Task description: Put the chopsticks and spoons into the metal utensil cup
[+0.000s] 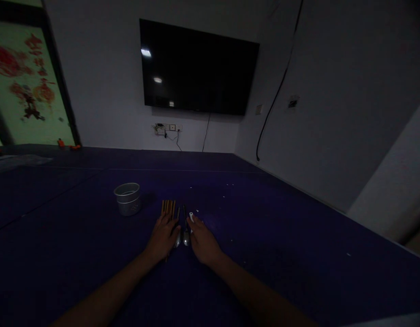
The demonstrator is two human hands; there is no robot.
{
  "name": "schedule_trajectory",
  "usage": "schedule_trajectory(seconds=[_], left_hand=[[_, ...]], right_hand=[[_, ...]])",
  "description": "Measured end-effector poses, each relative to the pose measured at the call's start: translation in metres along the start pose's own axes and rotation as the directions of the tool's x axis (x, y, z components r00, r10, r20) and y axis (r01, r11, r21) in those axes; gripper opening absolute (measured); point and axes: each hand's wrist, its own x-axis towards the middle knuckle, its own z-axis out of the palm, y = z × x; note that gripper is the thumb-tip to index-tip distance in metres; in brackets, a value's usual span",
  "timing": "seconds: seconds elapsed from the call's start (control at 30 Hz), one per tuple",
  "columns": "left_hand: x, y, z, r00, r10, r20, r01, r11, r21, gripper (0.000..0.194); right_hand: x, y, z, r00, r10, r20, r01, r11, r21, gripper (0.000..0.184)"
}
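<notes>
On a dark purple surface [298, 236], the left hand [163, 240] lay palm down over a row of brown sticks [168, 206], fingers extended and slightly parted, its thumb near a spoon [178, 240]. The right hand [203, 243] was also low and open, fingers close together, touching a white-ended utensil [191, 215]; whether it gripped that could not be told. Between the hands lay a second spoon [186, 238], roughly parallel to the rest. Light, flat pressure seemed best: sticks like these could roll apart, and squeezing inward from both sides might have made the spoons overlap. Left of the sticks, well apart from the hands, stood an upright metal cup [128, 202], out of their way. Small white scraps [197, 210] dotted the surface beyond the right hand. A dark television [196, 68] hung on the far wall.
</notes>
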Motion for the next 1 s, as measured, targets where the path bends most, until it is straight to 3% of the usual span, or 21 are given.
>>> schedule_trajectory(seconds=[0.4, 0.83, 0.9, 1.0], left_hand=[[0.000, -0.002, 0.002, 0.998, 0.034, -0.057, -0.035, 0.999, -0.021, 0.038], [0.001, 0.006, -0.006, 1.000, -0.008, -0.022, 0.007, 0.999, -0.044, 0.040], [0.002, 0.007, -0.011, 0.998, -0.010, -0.066, 0.006, 0.999, -0.049, 0.040], [0.006, 0.006, -0.026, 0.975, -0.002, -0.220, 0.000, 1.000, -0.010, 0.038]], right_hand=[[-0.002, -0.006, -0.004, 1.000, 0.015, -0.004, -0.015, 0.998, -0.062, 0.046], [-0.002, -0.014, -0.008, 1.000, -0.018, 0.004, 0.018, 1.000, 0.005, 0.043], [-0.003, -0.015, -0.008, 1.000, -0.019, 0.009, 0.019, 1.000, 0.008, 0.043], [-0.003, -0.015, -0.008, 1.000, -0.004, -0.002, 0.004, 1.000, 0.000, 0.042]])
